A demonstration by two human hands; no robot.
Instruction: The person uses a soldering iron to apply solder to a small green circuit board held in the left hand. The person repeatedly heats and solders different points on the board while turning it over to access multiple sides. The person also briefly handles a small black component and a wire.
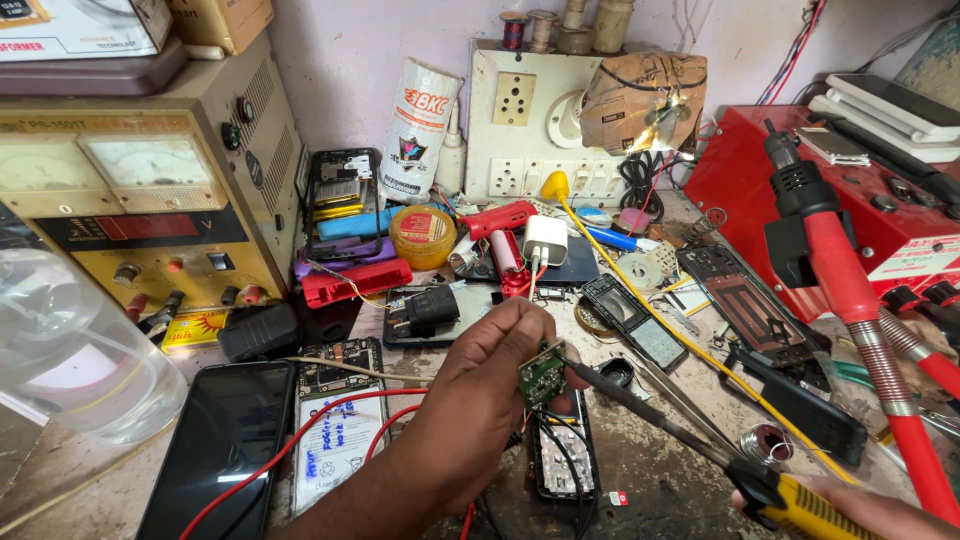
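Pinching a small green circuit board [541, 375] between left hand [490, 385] fingertips, above an opened phone [563, 455] on the cluttered workbench [660, 470]. Gripping a yellow-handled soldering iron [700, 445] in the right hand [870, 510], fingers closing around the handle, tip touching the board's edge.

right hand [860, 510] cut off by bottom edge

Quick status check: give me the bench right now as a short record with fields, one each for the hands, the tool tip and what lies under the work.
left hand: pinches a small green circuit board, held upright above the bench
right hand: grips the yellow handle of a soldering iron
tool tip: at the board's right edge; contact cannot be told
under the work: an opened phone and red wires
behind: bench power supply
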